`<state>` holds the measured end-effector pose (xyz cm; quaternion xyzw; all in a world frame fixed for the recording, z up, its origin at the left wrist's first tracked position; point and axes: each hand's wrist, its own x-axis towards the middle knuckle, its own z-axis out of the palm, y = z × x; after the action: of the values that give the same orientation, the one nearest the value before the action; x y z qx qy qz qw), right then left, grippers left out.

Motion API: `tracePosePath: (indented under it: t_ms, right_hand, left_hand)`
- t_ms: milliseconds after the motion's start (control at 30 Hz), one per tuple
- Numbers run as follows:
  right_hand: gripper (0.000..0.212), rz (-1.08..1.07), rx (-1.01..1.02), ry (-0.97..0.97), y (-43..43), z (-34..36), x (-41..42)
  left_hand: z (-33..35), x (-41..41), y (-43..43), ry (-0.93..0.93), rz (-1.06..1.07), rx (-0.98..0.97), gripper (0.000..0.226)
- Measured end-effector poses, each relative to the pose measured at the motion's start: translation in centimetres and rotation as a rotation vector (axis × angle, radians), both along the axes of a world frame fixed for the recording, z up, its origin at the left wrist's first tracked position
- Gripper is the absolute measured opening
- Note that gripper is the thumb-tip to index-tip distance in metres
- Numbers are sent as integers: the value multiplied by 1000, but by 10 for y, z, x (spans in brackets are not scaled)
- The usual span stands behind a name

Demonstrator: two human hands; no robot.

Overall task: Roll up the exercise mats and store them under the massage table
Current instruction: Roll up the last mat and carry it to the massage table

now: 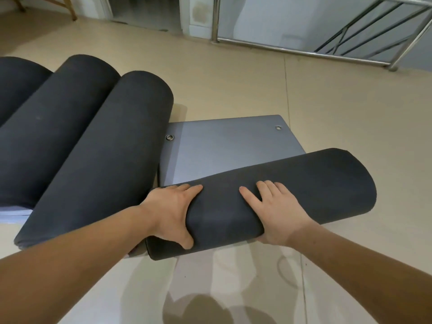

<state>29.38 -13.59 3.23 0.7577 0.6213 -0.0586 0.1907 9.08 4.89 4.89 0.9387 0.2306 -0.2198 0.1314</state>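
Dark foam fills the head view, the only one: the exercise mat (304, 183) being rolled lies across the tan floor (350, 108) as a thick roll under both hands.

The left hand (173, 213) grips the roll near its left end. Its fingers (187, 189) curl over the top while the thumb wraps the near face. The right hand (278, 211) lies on the roll's middle, with its fingers (271, 187) spread and fairly straight, pressing on the top rather than clasping it.

Just beyond the fingertips a flat grey tail (222, 150) of the same mat is left unrolled. It is short, and its far edge carries two metal eyelets (169, 137).

Just left of the left hand, three finished rolls (93, 155) lie side by side on the floor, the nearest one almost touching that hand's wrist.

As a judgement, the rolling is close to done. Three mats are rolled, and this one needs only its short tail taken in.

Storing has not begun as far as this view shows. All the rolls are on open floor, and no massage table can be seen. A steel railing (304, 49) stands far beyond the fingers.
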Motion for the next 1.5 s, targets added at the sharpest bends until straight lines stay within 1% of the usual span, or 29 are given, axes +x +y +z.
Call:
tracePosePath:
  t_ms: [100,267,333,400,467,533,567,600,667,700,733,767,800,833,867,900,933,967,1000,1033,1067,1100,1167,1233,1300,1367,1433,1467,1500]
  right_hand:
    - [110,10,-29,4,2,17,11]
    - [105,-4,-232,65,-26,63,7]
    - [104,-28,-385,146,-41,83,3]
    - [101,-108,-532,306,-43,94,7]
    - [103,-191,-606,456,-37,92,15]
    - [109,-260,-603,509,-24,83,28]
    - [113,-297,-588,521,-16,81,35]
    - [116,-340,-564,530,-7,79,43]
    - [121,-426,-454,503,10,81,60]
    - [119,-447,-374,459,19,83,65]
    - [112,-448,-292,393,26,84,69]
    - [102,-444,-211,312,31,82,71]
    - [89,-433,-136,219,36,77,70]
    - [75,-415,-68,126,41,71,66]
    - [61,-390,-13,33,44,63,59]
    - [48,-338,53,-42,44,54,50]
    - [35,-265,140,-96,41,43,40]
    - [27,-196,237,-117,35,35,30]
    - [26,-162,309,-89,26,32,21]
    - [35,-165,315,-14,17,32,15]
    - [51,-189,254,55,8,34,10]
    - [70,-222,135,81,-1,36,5]
    - [103,-282,-64,51,-16,34,0]
    - [116,-406,-108,83,-24,25,4]
    - [117,-502,-35,134,-25,19,15]
    - [117,-561,93,130,-27,15,21]
    - [112,-646,341,100,-37,5,11]
    - [109,-726,507,128,-44,-2,1]
    - [107,-828,628,207,-51,-12,-9]
  left_hand:
    - [18,10,0,19,36,-162,117]
    - [30,16,-12,135,23,-486,91]
    - [29,15,-19,210,25,-654,78]
    - [25,15,-23,278,25,-795,68]
    - [23,15,-24,307,28,-796,70]
    - [25,15,-20,266,65,-660,90]
    - [30,14,-17,226,97,-557,98]
    - [35,13,-13,150,123,-435,99]
    - [44,4,-13,-117,89,-136,85]
    - [47,-3,-19,-264,41,-3,74]
    - [42,-13,-27,-394,-16,87,68]
    - [36,-21,-39,-496,-73,148,69]
    - [29,-29,-53,-516,-114,183,80]
    - [21,-34,-66,-425,-151,191,97]
    - [12,-35,-74,-249,-173,170,116]
    - [3,-34,-79,-74,-170,137,129]
    - [-5,-32,-80,53,-142,114,133]
    - [-12,-29,-75,73,-119,116,134]
    - [-17,-24,-70,60,-116,143,134]
    - [-21,-19,-62,38,-119,162,135]
    - [-25,-17,-55,32,-116,158,137]
    - [-25,-12,-48,17,-114,144,139]
    - [-23,-3,-32,0,-119,108,145]
    - [-15,10,-13,3,-140,69,148]
    - [-8,21,9,-8,-132,9,150]
    - [-7,30,25,-17,-103,-77,153]
    - [-8,34,34,-23,-75,-147,154]
    - [-10,35,37,-29,-66,-166,154]
    - [-12,36,40,-34,-60,-177,154]
